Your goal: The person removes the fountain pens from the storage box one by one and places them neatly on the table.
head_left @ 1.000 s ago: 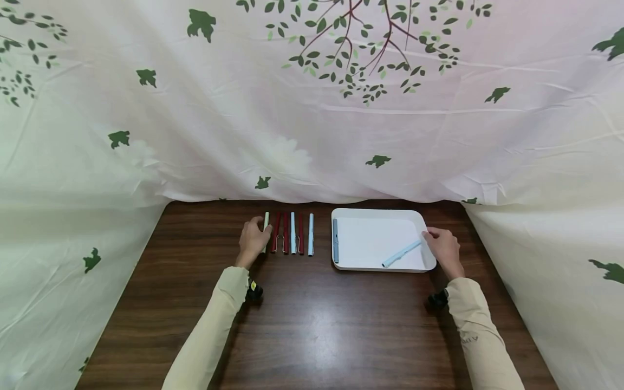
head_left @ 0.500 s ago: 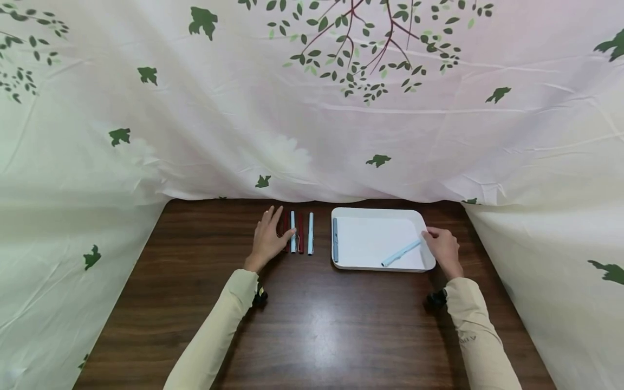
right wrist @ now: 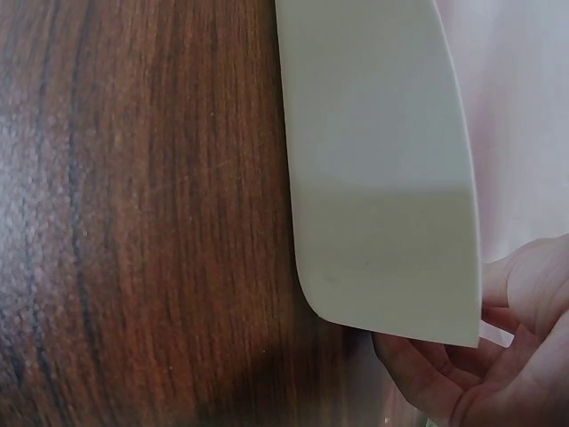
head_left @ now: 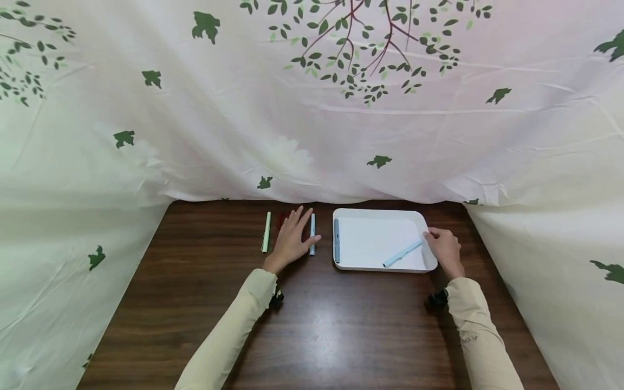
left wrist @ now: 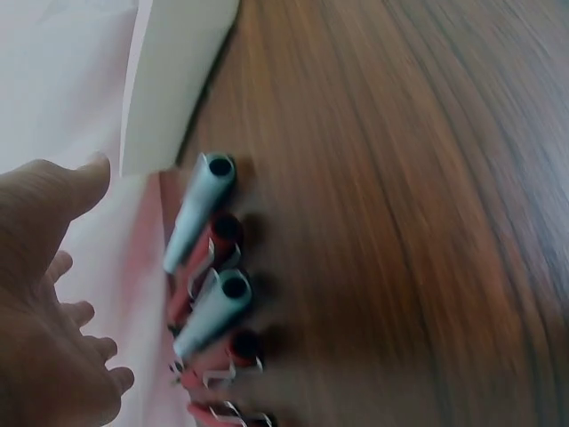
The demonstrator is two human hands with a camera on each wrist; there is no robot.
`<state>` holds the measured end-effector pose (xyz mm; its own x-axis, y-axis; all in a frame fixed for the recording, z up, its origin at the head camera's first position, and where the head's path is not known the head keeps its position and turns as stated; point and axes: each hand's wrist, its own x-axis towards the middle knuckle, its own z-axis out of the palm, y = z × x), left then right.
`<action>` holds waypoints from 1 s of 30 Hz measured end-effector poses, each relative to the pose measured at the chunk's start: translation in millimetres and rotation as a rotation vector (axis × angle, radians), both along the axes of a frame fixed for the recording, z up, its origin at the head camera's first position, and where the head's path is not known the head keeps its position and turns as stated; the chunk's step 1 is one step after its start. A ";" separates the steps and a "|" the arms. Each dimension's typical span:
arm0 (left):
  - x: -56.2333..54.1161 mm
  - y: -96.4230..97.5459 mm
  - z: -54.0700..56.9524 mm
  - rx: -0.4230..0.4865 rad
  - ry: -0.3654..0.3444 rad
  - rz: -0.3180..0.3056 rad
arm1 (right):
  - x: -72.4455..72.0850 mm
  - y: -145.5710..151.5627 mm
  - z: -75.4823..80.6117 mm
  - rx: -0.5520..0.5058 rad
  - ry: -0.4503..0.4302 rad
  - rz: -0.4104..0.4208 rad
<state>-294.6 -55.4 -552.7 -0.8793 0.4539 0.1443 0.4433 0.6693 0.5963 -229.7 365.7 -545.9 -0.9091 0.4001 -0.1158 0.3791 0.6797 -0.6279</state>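
My left hand [head_left: 292,242] is spread over a row of pens, fingers straight and nothing held. Under it, partly hidden in the head view, lie red pens [left wrist: 197,267] with wire clips and a light blue pen [left wrist: 216,311]. Another light blue pen [head_left: 312,234] shows by the thumb, and a pale green pen [head_left: 266,232] lies left of the hand. On the right, my right hand [head_left: 446,250] pinches the right rim of a white tray [head_left: 380,213], thumb at the rim and fingers beneath the outer wall. Inside are a grey-blue pen [head_left: 336,241] and a light blue pen [head_left: 402,253].
The dark wooden table [head_left: 312,325] reaches back to a hanging pale cloth [head_left: 312,135] printed with leaves and birds. More of this cloth hangs along both sides. A dark wrist camera [head_left: 437,299] sits on the right wrist.
My left hand has left the pale green pen and moved right across the row, its fingers spreading. The right hand stays at the tray's rim.
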 end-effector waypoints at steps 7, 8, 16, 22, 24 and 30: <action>4.4 26.8 5.5 -0.020 0.037 -0.084 | 0.0 0.7 0.5 0.004 0.004 -0.007; 5.0 31.2 6.0 -0.022 0.044 -0.099 | -0.4 0.9 0.5 0.004 0.006 -0.008; 14.9 77.1 8.6 -0.009 0.049 -0.247 | -0.7 4.8 0.2 0.004 -0.008 -0.018; 25.8 113.1 7.2 -0.017 -0.011 -0.382 | 0.6 5.8 -1.9 -0.003 -0.019 -0.028; 29.8 121.6 6.0 -0.022 -0.029 -0.421 | 1.0 5.5 -2.0 -0.004 -0.016 -0.028; 41.8 136.7 2.0 -0.074 -0.112 -0.483 | 1.1 1.8 -2.5 -0.018 -0.010 -0.019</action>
